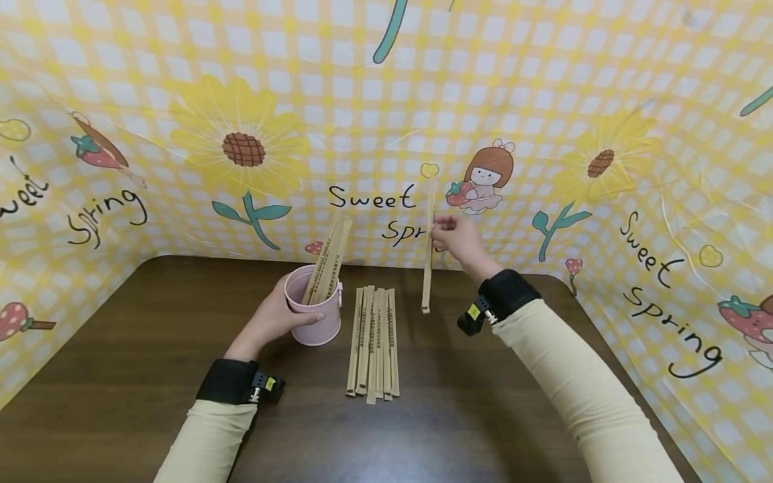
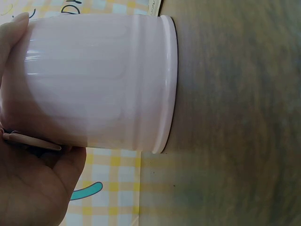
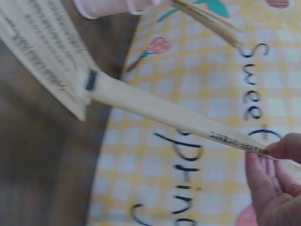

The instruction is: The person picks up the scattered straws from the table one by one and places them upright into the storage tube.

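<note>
My left hand [image 1: 276, 316] grips the side of a pink bucket [image 1: 318, 329] standing on the table, with the thumb across its near side. Several paper-wrapped sticks [image 1: 329, 265] with printed lettering lean up out of the bucket toward the right. With thumb and fingertips my right hand [image 1: 464, 243] pinches one paper-wrapped stick [image 3: 155, 109] by its upper part. That stick hangs nearly upright above the table, to the right of the bucket. Between the hands, a row of similar paper-wrapped sticks [image 1: 374, 345] lies side by side on the table.
The dark brown wooden table [image 1: 435, 416] spreads out under both arms. Behind it and at both sides hangs a yellow checked cloth [image 1: 362, 121] printed with flowers, strawberries and lettering. Each wrist wears a black strap with a small camera.
</note>
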Action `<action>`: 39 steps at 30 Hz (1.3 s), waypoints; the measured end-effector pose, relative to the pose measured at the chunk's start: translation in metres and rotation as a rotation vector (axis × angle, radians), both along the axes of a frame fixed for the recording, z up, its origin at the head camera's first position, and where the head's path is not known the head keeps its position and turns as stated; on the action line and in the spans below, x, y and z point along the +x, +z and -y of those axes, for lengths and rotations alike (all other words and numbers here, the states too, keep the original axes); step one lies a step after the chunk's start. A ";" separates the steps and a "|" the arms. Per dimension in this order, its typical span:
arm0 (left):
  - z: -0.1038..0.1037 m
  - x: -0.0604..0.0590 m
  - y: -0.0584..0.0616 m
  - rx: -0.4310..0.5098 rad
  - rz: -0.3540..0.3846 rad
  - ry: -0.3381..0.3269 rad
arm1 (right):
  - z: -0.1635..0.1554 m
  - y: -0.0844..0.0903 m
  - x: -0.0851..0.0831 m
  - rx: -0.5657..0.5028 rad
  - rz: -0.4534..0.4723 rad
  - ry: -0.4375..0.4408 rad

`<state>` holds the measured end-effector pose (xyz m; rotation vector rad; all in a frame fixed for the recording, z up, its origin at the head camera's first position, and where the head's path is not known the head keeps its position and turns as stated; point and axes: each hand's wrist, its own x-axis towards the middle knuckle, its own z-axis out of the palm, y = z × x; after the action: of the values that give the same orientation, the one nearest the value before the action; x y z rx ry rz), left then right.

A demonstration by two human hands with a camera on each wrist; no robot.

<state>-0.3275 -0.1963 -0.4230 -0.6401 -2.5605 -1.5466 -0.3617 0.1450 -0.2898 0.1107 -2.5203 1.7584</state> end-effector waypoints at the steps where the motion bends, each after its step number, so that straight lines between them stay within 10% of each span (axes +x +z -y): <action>1: 0.000 0.001 0.000 -0.001 0.001 0.005 | 0.001 0.005 -0.001 -0.013 -0.029 -0.006; 14: 0.002 0.001 -0.002 -0.001 0.009 0.024 | 0.070 0.048 0.012 -0.255 -0.338 0.024; 39: 0.001 0.000 -0.003 0.008 -0.006 0.022 | 0.130 -0.047 0.022 -0.135 -0.239 0.098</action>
<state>-0.3272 -0.1974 -0.4257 -0.6129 -2.5469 -1.5460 -0.3398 0.0146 -0.3371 0.4163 -2.2588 1.8213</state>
